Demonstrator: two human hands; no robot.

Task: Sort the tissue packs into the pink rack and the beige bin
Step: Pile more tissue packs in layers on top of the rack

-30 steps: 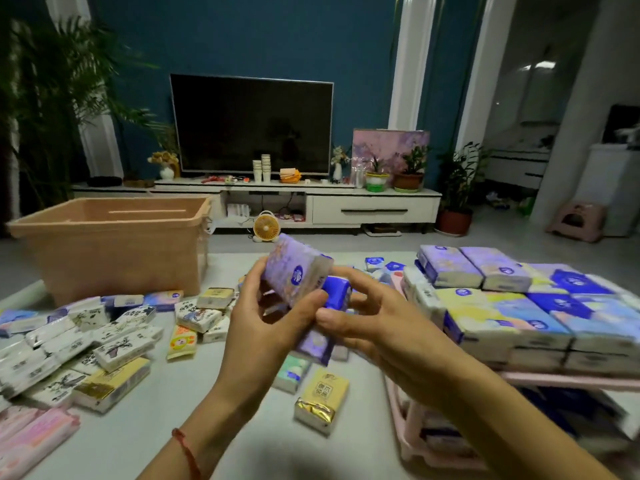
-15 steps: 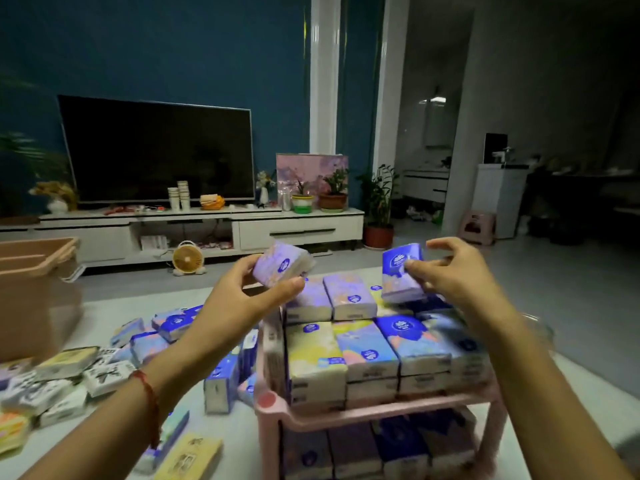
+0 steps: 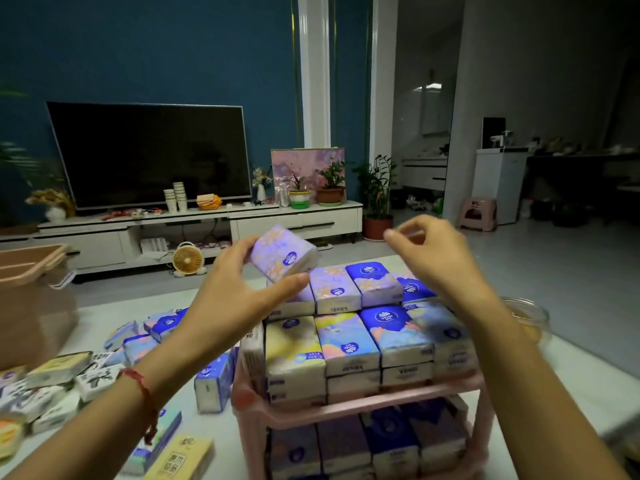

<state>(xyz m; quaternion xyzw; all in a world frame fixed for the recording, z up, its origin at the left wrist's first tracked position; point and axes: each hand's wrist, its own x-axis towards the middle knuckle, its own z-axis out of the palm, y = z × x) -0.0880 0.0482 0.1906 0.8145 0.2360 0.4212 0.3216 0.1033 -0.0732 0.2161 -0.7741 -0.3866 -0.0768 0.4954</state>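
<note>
Pink rack [image 3: 360, 407] stacked with packs, left fingers [image 3: 294, 284] gripping lilac pack [image 3: 282, 254], right fingers [image 3: 398, 237] loosely curled, empty

A home living room, dimly lit: a large dark television [image 3: 152, 154] stands on a long white media cabinet [image 3: 207, 226] against a deep blue wall [image 3: 156, 50]; potted plants [image 3: 330, 183], a pastel painting [image 3: 308, 164] and stacked paper cups [image 3: 176, 195] sit along the cabinet top; a small yellow desk fan [image 3: 188, 259] rests on the floor below; past a white pillar [image 3: 313, 71], what may be a kitchen or washroom lies blurred, with a pink plastic stool [image 3: 477, 213] near a white appliance [image 3: 498, 181].
</note>
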